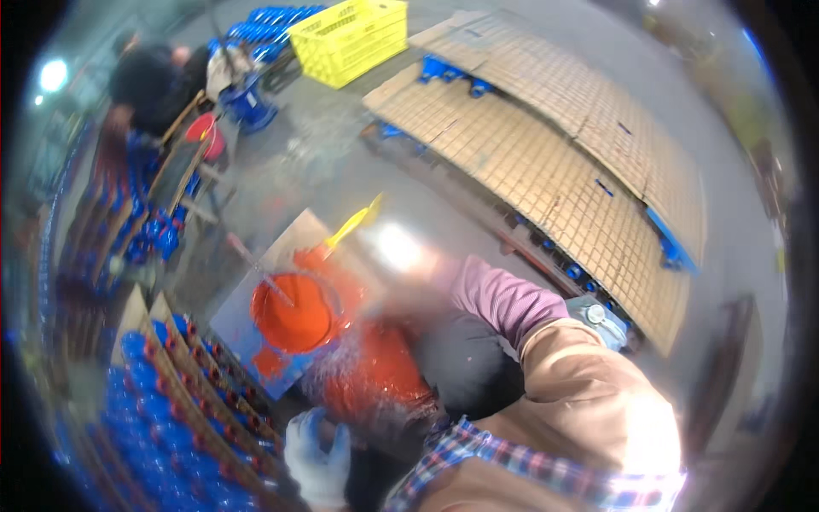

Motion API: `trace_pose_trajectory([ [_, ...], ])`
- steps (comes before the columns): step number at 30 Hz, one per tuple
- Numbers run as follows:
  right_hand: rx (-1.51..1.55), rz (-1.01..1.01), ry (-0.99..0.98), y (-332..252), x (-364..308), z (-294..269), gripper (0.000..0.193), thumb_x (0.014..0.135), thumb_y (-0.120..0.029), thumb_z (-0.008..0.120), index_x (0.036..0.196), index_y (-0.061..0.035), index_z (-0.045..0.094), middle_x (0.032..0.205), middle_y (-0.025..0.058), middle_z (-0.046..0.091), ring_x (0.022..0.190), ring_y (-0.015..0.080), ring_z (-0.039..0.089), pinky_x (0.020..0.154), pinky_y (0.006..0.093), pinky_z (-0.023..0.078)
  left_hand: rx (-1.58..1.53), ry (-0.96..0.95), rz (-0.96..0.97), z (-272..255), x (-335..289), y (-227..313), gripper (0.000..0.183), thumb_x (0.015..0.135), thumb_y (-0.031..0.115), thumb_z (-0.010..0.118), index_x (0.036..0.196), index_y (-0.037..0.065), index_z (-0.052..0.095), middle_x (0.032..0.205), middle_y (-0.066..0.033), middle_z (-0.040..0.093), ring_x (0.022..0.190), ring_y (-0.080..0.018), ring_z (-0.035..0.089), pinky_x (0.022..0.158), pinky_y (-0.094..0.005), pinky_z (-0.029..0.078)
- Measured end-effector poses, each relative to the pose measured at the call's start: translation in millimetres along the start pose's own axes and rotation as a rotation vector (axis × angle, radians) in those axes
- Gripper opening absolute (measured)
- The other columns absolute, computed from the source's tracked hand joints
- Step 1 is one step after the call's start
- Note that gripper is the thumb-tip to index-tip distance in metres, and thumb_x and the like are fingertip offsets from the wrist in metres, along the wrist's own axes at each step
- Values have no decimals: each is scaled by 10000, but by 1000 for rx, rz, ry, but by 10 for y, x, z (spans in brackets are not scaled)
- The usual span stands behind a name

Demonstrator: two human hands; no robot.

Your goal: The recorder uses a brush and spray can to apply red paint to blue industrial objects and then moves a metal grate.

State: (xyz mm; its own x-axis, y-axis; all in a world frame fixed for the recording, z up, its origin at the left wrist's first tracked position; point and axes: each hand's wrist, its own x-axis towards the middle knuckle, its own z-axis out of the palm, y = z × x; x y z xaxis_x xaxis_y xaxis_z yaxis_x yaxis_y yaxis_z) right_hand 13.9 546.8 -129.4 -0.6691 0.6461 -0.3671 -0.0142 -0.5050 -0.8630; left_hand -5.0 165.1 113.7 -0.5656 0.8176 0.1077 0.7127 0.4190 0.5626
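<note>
My left hand (317,461), in a white glove with blue-tinged fingers, is at the lower middle. Its fingers are apart and nothing shows between them. Close by are rows of blue parts with red ends (149,384), and a red-smeared, plastic-wrapped shape (375,371). My right arm in a striped pink sleeve reaches forward. The right hand (418,258) is blurred and lost in white glare, so its fingers and anything in them cannot be made out. Left of it stands a round tub of red paint (294,314) with a stick (264,277) in it. A yellow-handled tool (351,224) lies beyond the tub.
Paint-stained cardboard (303,235) lies under the tub. Brown grid-marked sheets (529,162) cover blue parts at the right. A yellow crate (350,41), a pink bucket (205,135) and a blue flanged piece (247,107) stand farther off. Another person (149,85) is at upper left.
</note>
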Motion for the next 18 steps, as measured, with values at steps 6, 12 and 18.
trace_pose_trajectory([
  [6, -318, -176, 183, -471, -645, -969, 221, 962, -228, 656, 1069, -38, 692, 785, 24, 650, 565, 92, 519, 473, 247, 398, 15, -66, -42, -1, -44, 44, 329, 846, 174, 780, 1129, 35, 688, 1041, -149, 681, 940, -317, 684, 833, -396, 546],
  [12, -178, -316, 643, -1009, -1389, -2801, 227, 985, -286, 585, 1003, -68, 649, 781, 50, 632, 591, 144, 550, 533, 287, 455, 179, -62, -27, -40, -151, -166, 341, 842, 261, 773, 1100, 53, 692, 1007, -150, 684, 922, -332, 675, 842, -405, 535],
  [18, 490, -496, 1053, -1398, -1652, -4585, 372, 883, -326, 800, 1034, -43, 612, 810, 88, 662, 565, 174, 574, 491, 304, 455, 138, -60, -205, -201, -244, -508, 264, 856, 136, 767, 1060, -9, 683, 904, -76, 660, 829, -191, 640, 784, -353, 534],
])
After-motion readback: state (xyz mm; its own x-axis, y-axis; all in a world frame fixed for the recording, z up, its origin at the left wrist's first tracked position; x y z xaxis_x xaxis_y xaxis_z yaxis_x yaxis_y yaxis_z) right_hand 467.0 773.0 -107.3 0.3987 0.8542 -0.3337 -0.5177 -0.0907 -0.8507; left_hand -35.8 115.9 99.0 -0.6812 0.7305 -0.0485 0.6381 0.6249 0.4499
